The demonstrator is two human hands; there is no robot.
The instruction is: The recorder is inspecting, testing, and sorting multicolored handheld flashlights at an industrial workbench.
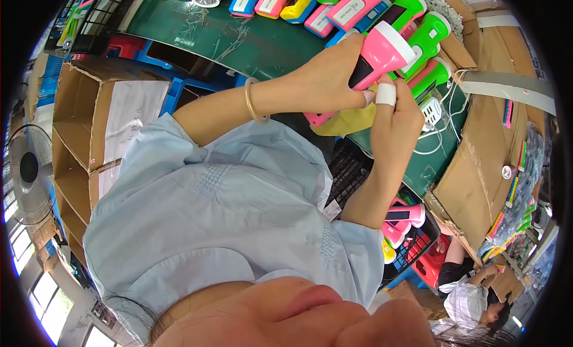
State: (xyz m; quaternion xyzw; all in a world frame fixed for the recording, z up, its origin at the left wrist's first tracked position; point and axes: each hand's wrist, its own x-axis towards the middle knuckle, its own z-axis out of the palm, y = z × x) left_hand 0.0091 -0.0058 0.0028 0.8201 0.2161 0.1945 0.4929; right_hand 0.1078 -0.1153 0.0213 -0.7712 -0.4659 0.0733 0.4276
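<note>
A pink flashlight (388, 51) with a white head rim and a dark panel is held above the green table. My left hand (334, 72), with a gold bangle at its wrist, is wrapped round its body from the left. My right hand (399, 111), white tape round one finger, pinches at the flashlight's near side; whatever lies between its fingertips is hidden. A small orange glow shows by those fingertips. Below the hands is a yellow cloth (343, 122). Close to the right hand, a white multi-port charger (431, 113) lies with white cables.
Several green flashlights (427, 39) lie right of my hands, and more coloured ones line the green table's (262, 45) far side. Cardboard boxes (77, 117) and a fan (28, 168) stand left. A black basket (418, 245) of flashlights is at lower right, with another person (468, 302) beyond.
</note>
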